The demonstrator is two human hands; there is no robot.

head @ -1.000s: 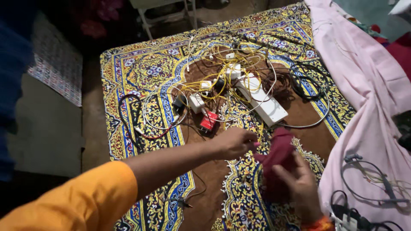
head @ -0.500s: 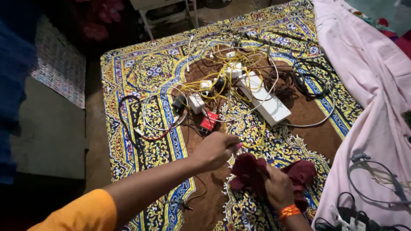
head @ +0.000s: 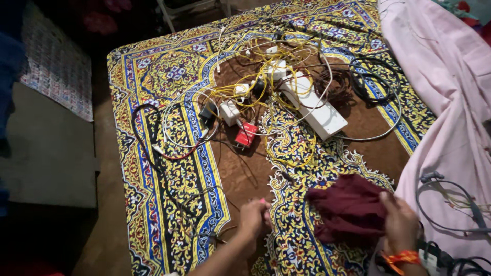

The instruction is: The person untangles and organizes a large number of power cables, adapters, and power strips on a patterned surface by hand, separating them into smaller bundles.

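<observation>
the right hand (head: 400,223) grips a maroon cloth (head: 349,208), which lies bunched on the patterned rug (head: 153,82) at about 5 o'clock. the left hand (head: 254,217) rests near 6 o'clock with fingers curled; whether it holds anything i cannot tell. a tangle of yellow cables (head: 266,84), a white power strip (head: 313,106) and a red box (head: 245,135) sit toward 12 o'clock. a pink sheet (head: 450,87) covers 3 o'clock.

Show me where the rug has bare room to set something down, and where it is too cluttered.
Free: the rug at its far left corner, beyond the cable tangle; the brown strip between the red box and the left hand. Crowded: the tangle around the white power strip; the near right, where the right hand holds a maroon cloth.
</observation>
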